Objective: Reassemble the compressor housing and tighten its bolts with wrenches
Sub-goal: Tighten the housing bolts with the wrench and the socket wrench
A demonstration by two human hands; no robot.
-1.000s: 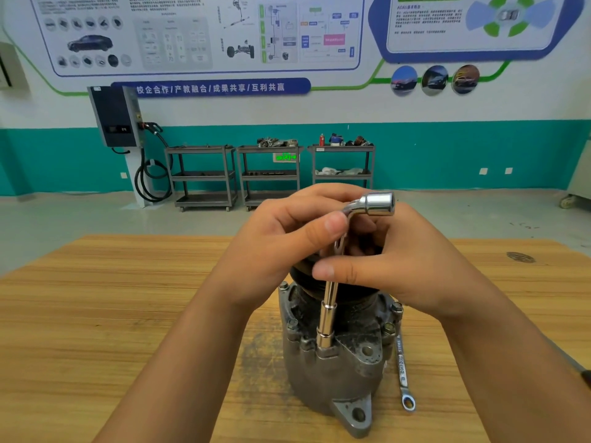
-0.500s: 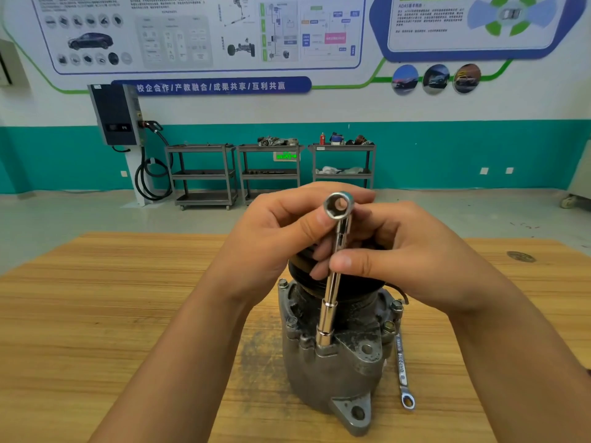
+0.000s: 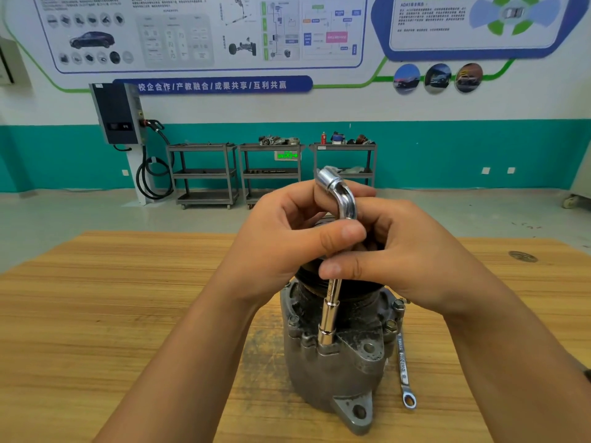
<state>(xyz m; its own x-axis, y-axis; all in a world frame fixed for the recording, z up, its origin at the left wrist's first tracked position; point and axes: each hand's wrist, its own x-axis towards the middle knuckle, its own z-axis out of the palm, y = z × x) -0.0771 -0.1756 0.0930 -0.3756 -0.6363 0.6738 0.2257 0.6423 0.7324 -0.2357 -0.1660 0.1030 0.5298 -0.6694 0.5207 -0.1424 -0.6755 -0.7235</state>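
A grey metal compressor housing (image 3: 339, 372) stands upright on the wooden table (image 3: 128, 314), its black pulley end on top. A chrome L-shaped socket wrench (image 3: 331, 318) stands upright with its lower socket on a bolt at the housing's front flange. Its bent upper end points up and to the left. My left hand (image 3: 287, 244) and my right hand (image 3: 399, 260) both pinch the wrench's shaft near the bend, thumbs in front. Several other bolt heads show around the flange rim.
A flat ring spanner (image 3: 404, 372) lies on the table just right of the housing. Beyond the table are the workshop floor, three grey shelf carts (image 3: 271, 174) and a wall-mounted charger (image 3: 116, 115). A round metal insert (image 3: 523, 256) sits in the table's far right.
The wrench has turned on the bolt: its bent end pointed right a second ago, then toward me, and now points up-left. Both hands shifted their pinch along with it.
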